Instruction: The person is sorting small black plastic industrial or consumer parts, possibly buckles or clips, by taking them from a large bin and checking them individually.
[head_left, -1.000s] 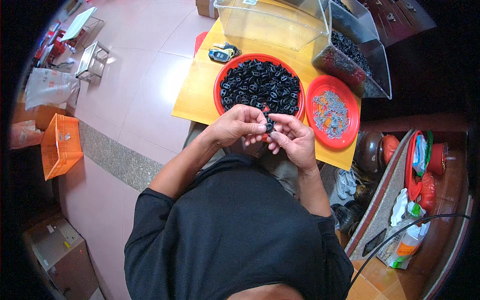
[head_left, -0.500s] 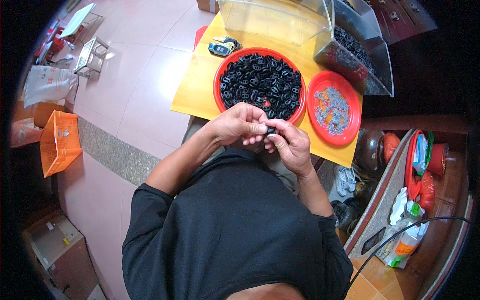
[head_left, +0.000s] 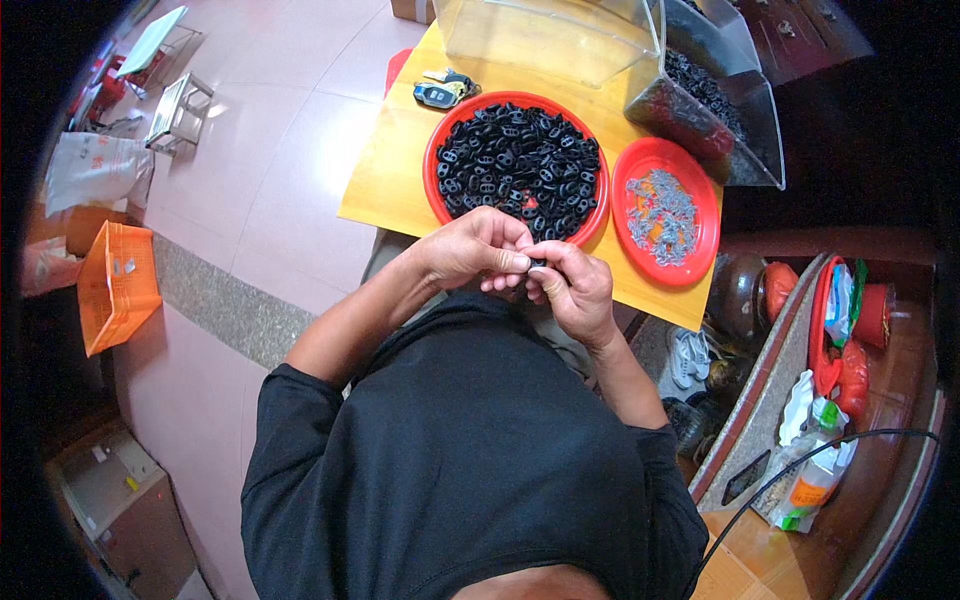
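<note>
Little has moved: both hands stay together at the counter (head_left: 400, 190) edge, left hand (head_left: 475, 245) and right hand (head_left: 572, 288) pinching one small black part (head_left: 537, 264) between fingertips, just below the red bowl (head_left: 436, 158) of black parts.

Clutter around the yellow tabletop (head_left: 400, 170)

Orange crate (head_left: 118, 287) at left; metal stool (head_left: 180, 108) upper left; clear bins (head_left: 545, 35) along the top; shoes (head_left: 688, 357) and bottles (head_left: 815, 470) lower right.

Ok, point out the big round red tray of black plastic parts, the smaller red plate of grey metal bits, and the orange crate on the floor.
Big round red tray (head_left: 432, 160): head view, left rim.
Smaller red plate (head_left: 704, 245): head view, right rim.
Orange crate (head_left: 118, 290): head view, side wall.
</note>
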